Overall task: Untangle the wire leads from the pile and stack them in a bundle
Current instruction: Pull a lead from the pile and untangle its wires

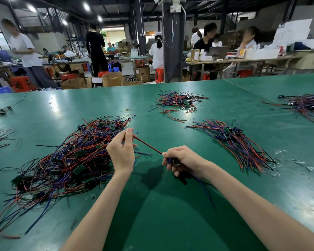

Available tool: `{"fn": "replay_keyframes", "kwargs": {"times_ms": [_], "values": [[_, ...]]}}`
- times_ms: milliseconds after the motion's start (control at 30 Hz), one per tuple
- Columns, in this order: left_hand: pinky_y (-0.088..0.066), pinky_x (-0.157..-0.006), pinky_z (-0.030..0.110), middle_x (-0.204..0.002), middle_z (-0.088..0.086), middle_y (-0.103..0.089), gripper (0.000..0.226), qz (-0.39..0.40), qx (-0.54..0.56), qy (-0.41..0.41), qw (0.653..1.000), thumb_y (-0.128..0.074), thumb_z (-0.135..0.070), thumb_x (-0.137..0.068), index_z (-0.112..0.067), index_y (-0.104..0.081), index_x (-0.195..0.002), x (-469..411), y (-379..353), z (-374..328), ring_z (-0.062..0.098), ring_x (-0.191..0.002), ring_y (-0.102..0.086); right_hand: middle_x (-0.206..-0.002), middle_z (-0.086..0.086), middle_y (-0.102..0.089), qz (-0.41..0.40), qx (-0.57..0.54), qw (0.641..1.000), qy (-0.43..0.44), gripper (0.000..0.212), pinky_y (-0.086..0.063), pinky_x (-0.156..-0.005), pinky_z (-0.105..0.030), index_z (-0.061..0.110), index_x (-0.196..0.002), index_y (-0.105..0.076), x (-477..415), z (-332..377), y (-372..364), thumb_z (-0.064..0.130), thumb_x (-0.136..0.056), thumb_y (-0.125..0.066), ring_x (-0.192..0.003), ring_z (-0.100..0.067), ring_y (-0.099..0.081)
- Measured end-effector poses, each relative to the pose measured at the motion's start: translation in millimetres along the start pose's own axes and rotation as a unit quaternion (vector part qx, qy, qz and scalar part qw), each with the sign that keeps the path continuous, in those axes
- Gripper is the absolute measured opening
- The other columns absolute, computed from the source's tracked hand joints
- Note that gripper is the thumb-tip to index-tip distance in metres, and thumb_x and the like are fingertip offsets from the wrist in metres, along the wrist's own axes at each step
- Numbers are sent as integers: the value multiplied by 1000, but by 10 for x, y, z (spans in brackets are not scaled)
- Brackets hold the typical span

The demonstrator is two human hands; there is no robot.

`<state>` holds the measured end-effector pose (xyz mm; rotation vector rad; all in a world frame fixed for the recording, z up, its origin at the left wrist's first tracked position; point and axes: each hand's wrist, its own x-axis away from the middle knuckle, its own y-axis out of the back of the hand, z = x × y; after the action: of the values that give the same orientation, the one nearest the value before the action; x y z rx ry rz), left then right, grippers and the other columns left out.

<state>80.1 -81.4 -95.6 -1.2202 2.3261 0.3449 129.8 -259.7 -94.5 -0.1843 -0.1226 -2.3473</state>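
Most of the wire leads (80,147) lie tangled in the pile (49,174) on the near left of the green surface (161,214); a smaller share is laid straight in the bundle (237,142) to the right, so I judge the job well short of half done. One lead (147,145) is in hand, its red wire stretched between the two: the left grip (122,154) pinches it at the pile's edge; the right grip (182,161) is curled round its blue end, with blue wires trailing toward the near side; it is not yet on the bundle. A far tangle (178,102) and a far-right tangle (306,105) also wait; whether they belong to this job I cannot tell. No brand, label or writing is legible; any print on the cardboard boxes (111,78) beyond is too small to read.
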Motion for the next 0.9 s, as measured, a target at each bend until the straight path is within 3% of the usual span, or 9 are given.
{"fn": "replay_keyframes", "kwargs": {"times_ms": [167, 267, 333, 433, 533, 733, 900], "values": [[-53, -53, 21, -76, 1, -65, 15, 43, 101, 67, 992, -54, -25, -97, -23, -67, -89, 22, -44, -39, 7, -65, -60, -59, 6, -55, -24, -22, 999, 28, 24, -26, -40, -18, 13, -70, -75, -9, 58, 104, 27, -86, -65, -44, -8, -33], [-53, -54, 21, -82, 4, -67, 16, 85, 114, 103, 985, -53, -22, -97, -13, -62, -107, 103, -101, -38, 7, -67, -61, -57, 3, -54, -59, -108, 991, 54, 24, -34, -41, -17, 11, -71, -74, -23, 89, 137, 24, -87, -62, -45, -8, -40], [-53, -55, 23, -80, 3, -67, 12, 135, 104, 125, 977, -53, -19, -97, -12, -62, -101, 177, -153, -63, 5, -63, -60, -59, -1, -57, -83, -174, 979, 69, 22, -42, -43, -17, 7, -76, -71, -29, 108, 131, 21, -89, -59, -46, -9, -47], [-53, -55, 21, -73, 3, -69, 17, 260, 141, 231, 927, -54, -18, -95, -9, -66, -86, 315, -239, -139, 8, -56, -59, -67, 0, -65, -109, -224, 965, 83, 15, -52, -50, -19, 8, -84, -67, -35, 109, 116, 15, -91, -56, -49, -9, -59], [-52, -55, 19, -71, 4, -70, 17, 350, 161, 283, 878, -56, -14, -94, -6, -66, -84, 464, -298, -187, 9, -52, -60, -70, 2, -67, -134, -219, 962, 88, 11, -50, -50, -17, 10, -84, -68, -30, 91, 110, 13, -89, -58, -52, -7, -61], [-54, -56, 21, -64, 6, -66, 14, 355, 225, 317, 850, -55, -3, -92, 0, -64, -82, 538, -302, -226, 12, -54, -60, -77, -5, -68, -137, -191, 969, 79, 17, -41, -59, -25, 12, -86, -71, -42, 62, 93, 24, -75, -66, -59, -15, -55], [-53, -53, 22, -65, 9, -65, 11, 332, 268, 327, 843, -57, 1, -89, 1, -64, -81, 533, -314, -248, 13, -53, -60, -77, -9, -68, -74, -201, 975, 53, 33, -48, -48, -23, 1, -93, -69, -32, 67, 84, 26, -71, -68, -57, -15, -59]]}}
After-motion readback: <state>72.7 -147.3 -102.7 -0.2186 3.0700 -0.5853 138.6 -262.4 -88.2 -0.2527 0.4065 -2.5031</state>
